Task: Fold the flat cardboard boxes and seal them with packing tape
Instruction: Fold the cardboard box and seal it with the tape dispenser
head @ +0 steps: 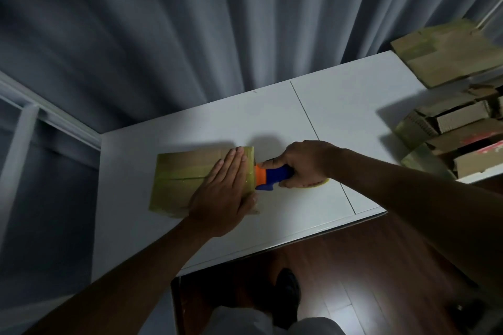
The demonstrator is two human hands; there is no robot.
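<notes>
From the head camera, we are looking down at a white table [340, 117] where a folded cardboard box [187, 179] is lying near the front edge, its top glossy with yellowish packing tape [249, 156] running over the centre seam and down the right end. Our left hand [227, 193] is pressing flat on the box's right half, fingers straight and held close together, thumb hooking over the near right corner. Our right hand [304, 164] is gripping the blue handle of a tape dispenser [272, 175] just beside the box's right end, fingers curled round it and the index finger stretching along the top toward the orange head, which is touching the box. A yellowish roll edge is showing under the palm. At the right edge, a stack of cardboard boxes [457, 130] is sitting on the table; one is carrying red markings too blurred for us to read. Another taped box [446, 54] is resting higher at the far right corner. Grey curtains [190, 35] are hanging behind, and a dark shoe [288, 294] is standing on the reddish wood floor [367, 266] below.
</notes>
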